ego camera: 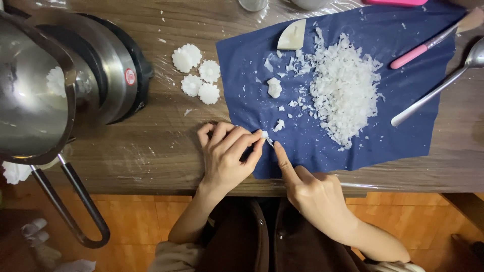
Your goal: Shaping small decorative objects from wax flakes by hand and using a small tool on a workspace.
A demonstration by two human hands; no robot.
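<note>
My left hand [227, 156] rests on the wooden table's front edge and pinches a small white wax piece [264, 134] at the left edge of a dark blue cloth [403, 116]. My right hand [310, 194] comes up from below with the forefinger stretched along a thin small blade [270, 142]. The blade's tip touches the wax piece. Most of the blade is hidden under the finger. A heap of white wax shavings [345, 88] lies on the middle of the cloth, with a small wax lump [274, 87] to its left.
Several flower-shaped white wax pieces [196, 75] lie on the table left of the cloth. A steel pot [35, 90] with a long handle stands on a black burner at the far left. A pink-handled brush [428, 45], a metal spoon [433, 93] and a curved wax chunk [292, 35] lie on the cloth.
</note>
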